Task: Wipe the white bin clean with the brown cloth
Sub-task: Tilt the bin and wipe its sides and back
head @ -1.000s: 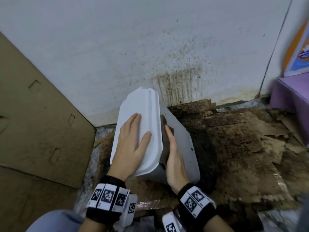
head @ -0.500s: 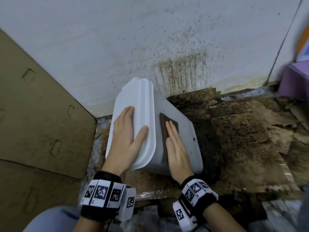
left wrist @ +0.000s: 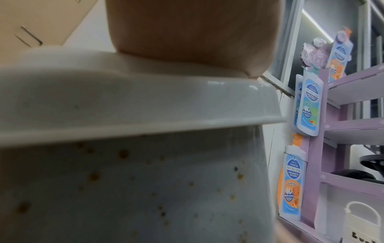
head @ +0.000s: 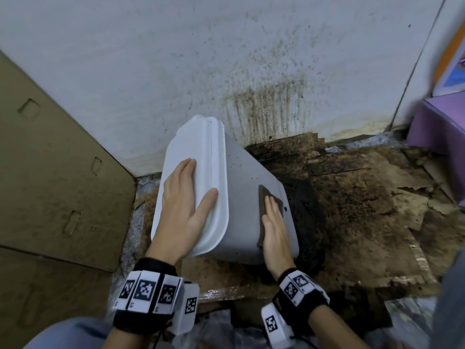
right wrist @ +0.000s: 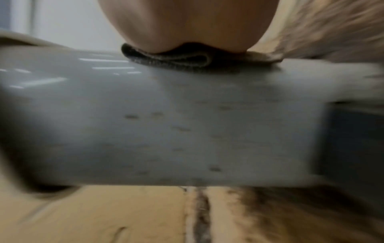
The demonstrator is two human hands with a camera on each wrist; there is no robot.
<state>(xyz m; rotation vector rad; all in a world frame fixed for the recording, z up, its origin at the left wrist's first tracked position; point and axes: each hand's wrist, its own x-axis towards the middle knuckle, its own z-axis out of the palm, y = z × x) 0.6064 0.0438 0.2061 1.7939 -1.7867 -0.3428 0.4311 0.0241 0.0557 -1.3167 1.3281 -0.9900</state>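
Note:
The white bin (head: 241, 192) stands tilted on the dirty floor, its lid leaning toward the left. My left hand (head: 187, 197) lies flat on the lid with straight fingers, steadying it. My right hand (head: 274, 217) presses the folded brown cloth (head: 266, 197) flat against the bin's side, low down near its base. In the right wrist view the cloth (right wrist: 176, 59) is squashed under my palm on the bin's wall (right wrist: 166, 123). Brown specks dot the bin's wall (left wrist: 124, 189) under the lid rim in the left wrist view.
A stained white wall (head: 226, 71) rises just behind the bin. Cardboard sheets (head: 55, 159) lean at the left. Wet, torn brown cardboard (head: 364, 210) covers the floor to the right. A purple shelf unit (head: 442, 127) with product packs (left wrist: 307, 106) stands at the far right.
My right hand has slid the cloth down the bin's side, from just under the lid rim to near the base. The left hand has stayed on the lid.

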